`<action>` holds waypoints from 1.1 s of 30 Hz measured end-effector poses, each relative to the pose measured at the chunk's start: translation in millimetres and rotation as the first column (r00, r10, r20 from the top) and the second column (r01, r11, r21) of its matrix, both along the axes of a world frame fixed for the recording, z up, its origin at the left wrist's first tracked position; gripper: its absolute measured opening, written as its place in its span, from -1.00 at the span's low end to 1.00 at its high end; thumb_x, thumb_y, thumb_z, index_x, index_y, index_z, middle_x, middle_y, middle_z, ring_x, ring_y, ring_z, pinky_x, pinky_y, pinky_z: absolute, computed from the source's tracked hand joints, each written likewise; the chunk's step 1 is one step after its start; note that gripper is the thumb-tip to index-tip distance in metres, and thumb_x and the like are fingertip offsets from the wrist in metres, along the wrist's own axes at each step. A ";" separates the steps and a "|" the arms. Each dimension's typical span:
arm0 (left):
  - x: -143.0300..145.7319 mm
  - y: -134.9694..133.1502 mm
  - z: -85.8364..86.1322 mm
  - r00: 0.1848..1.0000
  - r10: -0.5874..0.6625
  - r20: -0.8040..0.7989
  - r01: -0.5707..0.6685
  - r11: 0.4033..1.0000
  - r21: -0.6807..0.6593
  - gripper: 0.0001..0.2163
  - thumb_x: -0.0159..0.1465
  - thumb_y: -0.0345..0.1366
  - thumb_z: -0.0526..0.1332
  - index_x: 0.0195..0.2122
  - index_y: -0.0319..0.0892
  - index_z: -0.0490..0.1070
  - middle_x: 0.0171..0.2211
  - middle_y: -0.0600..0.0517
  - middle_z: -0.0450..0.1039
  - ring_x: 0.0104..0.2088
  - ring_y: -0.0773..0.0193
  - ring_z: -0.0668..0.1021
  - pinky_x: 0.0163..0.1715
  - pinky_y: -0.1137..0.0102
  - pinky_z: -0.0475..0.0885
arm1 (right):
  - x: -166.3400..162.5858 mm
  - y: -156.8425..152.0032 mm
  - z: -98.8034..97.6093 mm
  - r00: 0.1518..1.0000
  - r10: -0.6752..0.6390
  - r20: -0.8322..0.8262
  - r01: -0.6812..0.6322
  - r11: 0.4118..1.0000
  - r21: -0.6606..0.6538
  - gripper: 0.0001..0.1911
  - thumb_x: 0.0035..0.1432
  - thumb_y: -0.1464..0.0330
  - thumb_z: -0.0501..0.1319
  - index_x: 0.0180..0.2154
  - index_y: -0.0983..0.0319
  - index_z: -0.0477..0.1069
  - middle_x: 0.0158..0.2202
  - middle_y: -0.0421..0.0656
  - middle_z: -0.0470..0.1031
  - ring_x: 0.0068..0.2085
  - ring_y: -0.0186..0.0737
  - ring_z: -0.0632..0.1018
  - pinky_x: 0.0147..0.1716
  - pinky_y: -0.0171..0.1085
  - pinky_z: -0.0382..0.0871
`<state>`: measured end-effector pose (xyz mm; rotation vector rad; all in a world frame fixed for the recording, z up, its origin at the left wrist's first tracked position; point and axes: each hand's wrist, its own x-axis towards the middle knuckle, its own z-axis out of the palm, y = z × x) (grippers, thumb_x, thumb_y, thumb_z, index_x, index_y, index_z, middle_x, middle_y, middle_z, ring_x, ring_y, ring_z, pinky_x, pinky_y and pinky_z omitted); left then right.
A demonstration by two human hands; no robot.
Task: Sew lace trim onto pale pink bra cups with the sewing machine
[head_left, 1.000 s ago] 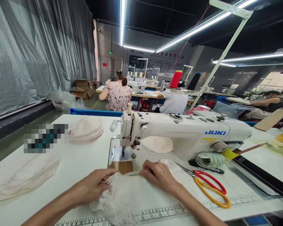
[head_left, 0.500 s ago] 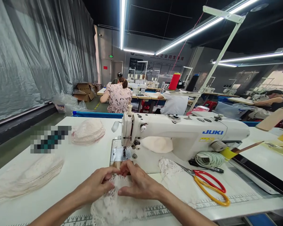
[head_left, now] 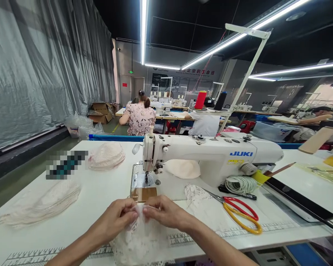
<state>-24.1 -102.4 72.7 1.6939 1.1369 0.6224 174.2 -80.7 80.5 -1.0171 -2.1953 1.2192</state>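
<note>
White lace, thin and blurred, is what I have under control here: the lace piece lies from the fingertips back toward the near edge of the tabletop, over the printed ruler markings. Its long axis, as far as the blur lets me judge, runs between that edge and the sewing machine, with the narrow, gathered end at my grip. That end points toward the presser foot, straight ahead and farther from the near edge, with the brown patch in between. Neither hand is clearly nearer the foot; the right one's fingertips line up with it more squarely.

My left hand angles inward, back uppermost, thumb and index finger pinched together on the lace. My right hand mirrors it, thumb against curled fingers, clamped on the same end. The two sets of fingertips are just beside each other, a sliver of lace showing between; the lower fingers are partly hidden. Toward the tabletop's right side, the scissors lie beside a second lace piece, both well apart from my grip.
</note>
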 end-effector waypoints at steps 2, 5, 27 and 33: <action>1.9 -7.3 6.1 1.000 0.011 0.017 -0.011 1.000 -0.004 -0.72 0.18 -0.09 0.11 -0.47 -0.22 0.34 -0.58 0.17 0.13 -0.51 0.33 0.22 -0.50 0.47 0.11 | 5.1 -5.2 6.7 0.999 0.031 -0.040 -0.034 0.997 -0.062 -0.68 0.15 0.30 0.11 -0.57 0.31 0.41 -0.56 -0.23 0.32 -0.47 -0.35 0.34 -0.45 -0.38 0.18; 2.5 -21.8 18.2 0.998 0.050 0.048 -0.046 0.995 -0.086 -0.73 0.14 -0.10 0.19 -0.50 -0.23 0.36 -0.56 0.14 0.22 -0.48 0.32 0.26 -0.48 0.46 0.12 | 11.3 -17.3 18.2 0.997 0.016 -0.078 -0.027 0.990 -0.135 -0.72 0.11 0.32 0.13 -0.57 0.31 0.41 -0.56 -0.23 0.35 -0.47 -0.36 0.35 -0.46 -0.38 0.18; 5.0 1.9 12.7 0.998 0.066 0.014 -0.065 0.993 -0.095 -0.78 0.02 -0.17 0.21 -0.49 -0.26 0.44 -0.60 0.10 0.29 -0.52 0.30 0.33 -0.52 0.45 0.16 | 10.0 -4.6 6.8 0.983 -0.161 -0.091 0.158 0.987 -0.034 -0.90 -0.05 0.44 0.23 -0.40 0.26 0.33 -0.55 -0.32 0.19 -0.49 -0.40 0.22 -0.54 -0.43 0.10; 15.6 58.4 -5.9 0.995 0.064 -0.074 -0.070 0.995 -0.078 -0.83 -0.02 -0.24 0.15 -0.58 -0.25 0.39 -0.65 0.15 0.19 -0.56 0.33 0.28 -0.55 0.48 0.10 | 14.4 26.7 -11.5 0.955 -0.298 -0.010 0.289 0.917 0.275 -0.87 0.06 0.53 0.08 -0.34 0.26 0.34 -0.36 -0.13 0.35 -0.34 -0.21 0.34 -0.31 -0.24 0.23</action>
